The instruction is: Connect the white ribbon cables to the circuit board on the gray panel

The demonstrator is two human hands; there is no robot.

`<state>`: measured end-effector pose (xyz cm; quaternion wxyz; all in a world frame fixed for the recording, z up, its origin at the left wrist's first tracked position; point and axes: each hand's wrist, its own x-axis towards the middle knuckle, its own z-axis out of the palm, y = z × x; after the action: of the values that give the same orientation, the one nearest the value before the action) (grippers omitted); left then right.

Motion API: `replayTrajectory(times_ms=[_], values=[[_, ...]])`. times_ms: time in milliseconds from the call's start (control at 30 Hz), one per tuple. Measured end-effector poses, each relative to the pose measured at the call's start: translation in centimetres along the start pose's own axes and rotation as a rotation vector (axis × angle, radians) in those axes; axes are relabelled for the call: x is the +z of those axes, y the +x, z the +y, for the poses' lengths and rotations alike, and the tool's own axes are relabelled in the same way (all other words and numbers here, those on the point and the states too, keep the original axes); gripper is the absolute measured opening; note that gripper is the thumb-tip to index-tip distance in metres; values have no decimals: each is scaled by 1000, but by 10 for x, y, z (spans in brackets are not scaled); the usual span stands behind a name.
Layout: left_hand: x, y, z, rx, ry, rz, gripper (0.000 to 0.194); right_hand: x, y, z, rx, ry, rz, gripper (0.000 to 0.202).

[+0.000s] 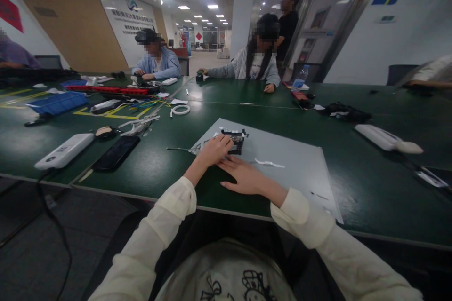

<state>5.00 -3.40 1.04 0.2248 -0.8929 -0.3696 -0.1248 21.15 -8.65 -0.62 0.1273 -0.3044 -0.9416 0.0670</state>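
Observation:
A small black slotted part (237, 142), perhaps a plastic frame with fine metal pieces along it, lies on a light grey sheet (296, 169). My left hand (214, 148) has its fingers curled over the part's left end and covers that side of it. Just nearer to me, my right hand (245, 176) lies low over the sheet's edge and the green table, thumb apart and fingers stretched towards the part's near edge. A crumpled clear bag or film (194, 149) shows left of my left hand. On the sheet is a white strip (269, 163).
To the left are a black phone (116, 153), a white power strip (65, 151) and a blue tray (58, 102). Another power strip (379, 137) lies on the right. Across the green table (155, 169) sit other people, with a water bottle (301, 78) near one.

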Motion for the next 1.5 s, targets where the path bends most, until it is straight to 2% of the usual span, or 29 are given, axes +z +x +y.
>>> replayTrajectory(times_ms=[200,500,600,700,800,867,967,1033,1100,1200,1300,1400,1500], values=[[0,0,2,77,93,-36,15,1,11,-19,-170,46,-81,63],[2,1,2,143,34,-107,14,0,12,-24,-239,39,-66,60],[3,0,2,120,20,-94,15,3,13,-23,-278,-8,-6,52],[3,-1,2,83,1,-84,15,3,10,-22,-402,-79,79,30],[3,-1,2,43,-16,-79,15,-3,0,-16,-475,-133,233,22],[2,-2,3,12,-21,-64,15,-11,-8,-7,-391,-156,402,22],[2,-2,4,-26,-29,-29,15,-22,-19,15,-51,-195,580,21],[3,-2,5,-43,-30,-12,15,-27,-23,32,171,-197,564,18],[5,-2,6,-54,-20,1,16,-30,-27,45,264,-151,485,16],[8,-2,7,-64,6,14,16,-30,-31,54,226,-63,334,18],[10,-2,7,-59,26,24,16,-26,-32,51,148,-42,224,25],[10,-2,8,-43,37,31,16,-21,-28,47,126,-70,206,17],[10,-2,9,-38,39,27,16,-19,-26,46,143,-96,242,13]])
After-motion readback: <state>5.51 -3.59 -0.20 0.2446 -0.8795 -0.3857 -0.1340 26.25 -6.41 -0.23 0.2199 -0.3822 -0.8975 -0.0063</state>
